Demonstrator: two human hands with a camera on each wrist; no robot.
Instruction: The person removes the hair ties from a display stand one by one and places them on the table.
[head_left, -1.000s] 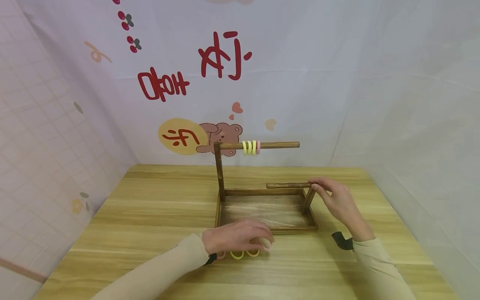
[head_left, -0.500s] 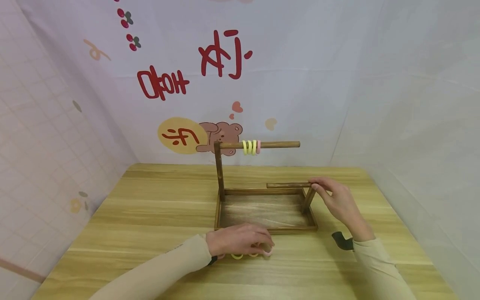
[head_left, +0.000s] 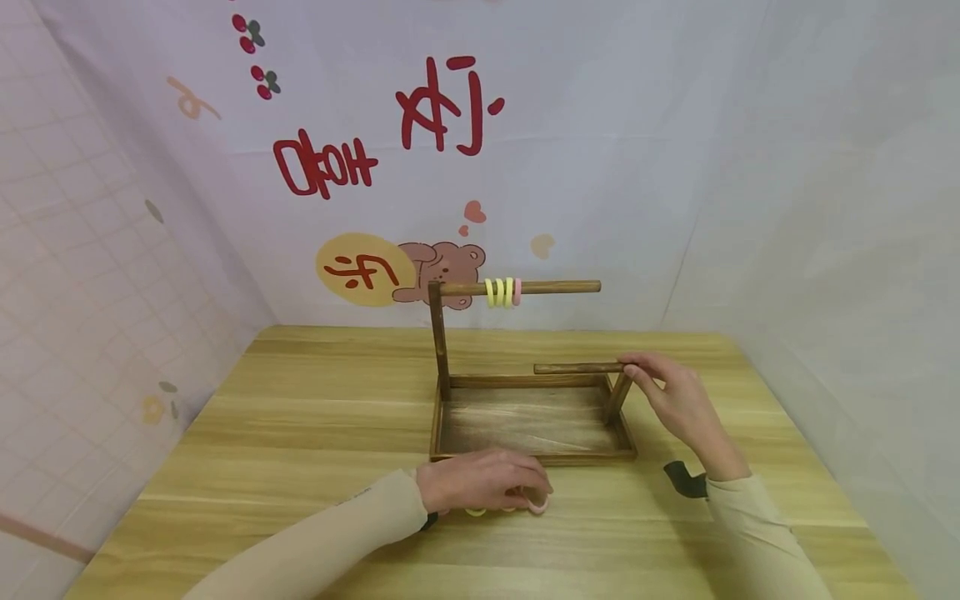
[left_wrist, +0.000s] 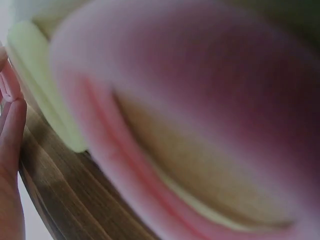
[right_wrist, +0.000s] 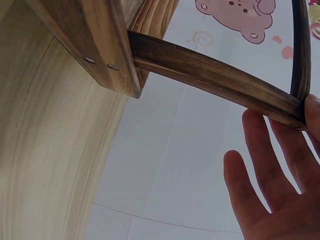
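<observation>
In the head view my left hand (head_left: pixel 483 481) is low over the table in front of a wooden rack (head_left: pixel 532 458), its fingertips pinching a pink hair tie (head_left: pixel 542 506). The left wrist view shows that hand's fingers (left_wrist: pixel 11 135) at the left edge, on the hair tie. Beneath the palm, mostly covered, lie a yellow hair tie (head_left: pixel 476 512) and other ties. My right hand (head_left: pixel 675 400) holds the rack's lower bar (head_left: pixel 577 368) where it meets its short post, thumb in front. On the upper bar (head_left: pixel 562 287) hang yellow hair ties (head_left: pixel 499 292) and a pink one (head_left: pixel 517 292).
The rack's shallow tray stands on a wood-grain table (head_left: pixel 315 417), with the tall post (head_left: pixel 438 342) at its left. A printed white curtain (head_left: pixel 600 167) rises behind the table and along both sides.
My left hand has shifted slightly right and its fingers have drawn in on the pink hair tie. My right hand stays in place on the lower bar.
</observation>
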